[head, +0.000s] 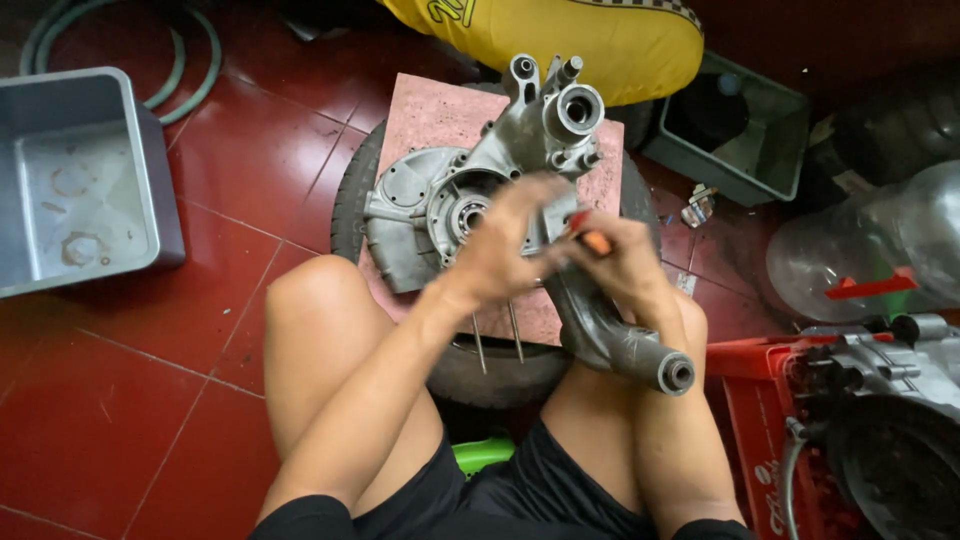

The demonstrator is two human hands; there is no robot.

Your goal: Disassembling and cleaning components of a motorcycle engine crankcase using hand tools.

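Observation:
A grey metal engine casing (480, 190) lies on a pink slab (430, 115) set on top of a black tyre (350, 195). My left hand (505, 245) rests over the casing's middle, fingers spread against the metal. Close beside it, my right hand (620, 262) grips a tool with an orange and red handle (592, 238). The tool's tip is hidden behind my left hand. The casing's long arm (630, 345) reaches toward my right knee.
A grey metal tub (80, 180) sits at the left on the red tiled floor (150, 400), with a green hose (190, 50) behind it. A yellow object (560, 40) lies beyond the tyre. A green bin (750, 135), a clear plastic jug (870, 245) and another engine part (890, 420) on a red crate stand at the right.

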